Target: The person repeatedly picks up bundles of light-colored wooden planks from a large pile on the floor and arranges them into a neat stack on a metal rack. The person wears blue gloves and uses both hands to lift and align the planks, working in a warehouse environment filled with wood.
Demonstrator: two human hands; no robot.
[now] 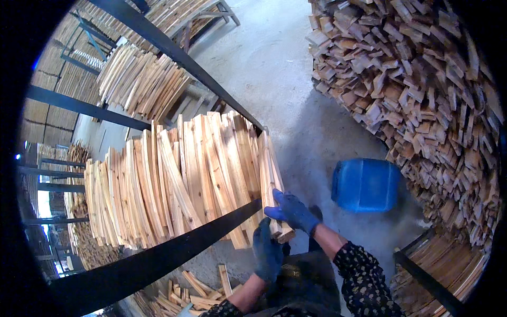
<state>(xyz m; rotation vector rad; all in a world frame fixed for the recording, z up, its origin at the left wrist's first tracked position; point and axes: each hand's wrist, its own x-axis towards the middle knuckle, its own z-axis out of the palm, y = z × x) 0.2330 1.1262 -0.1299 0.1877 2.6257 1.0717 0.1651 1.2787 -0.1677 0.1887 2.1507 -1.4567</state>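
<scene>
At the rack's right end, the left hand (pixel 268 252) and right hand (pixel 292 210), both blue-gloved, close their fingers on a wooden slat (pixel 270 179) beside the leaning slat row (pixel 174 182). It looks light, stiff and splintery, best held near its lower end.

Grey concrete floor (pixel 296 100) — stacked offcut wall (pixel 417 90), blue plastic canister (pixel 365 185), dark steel racks (pixel 174 50).
</scene>
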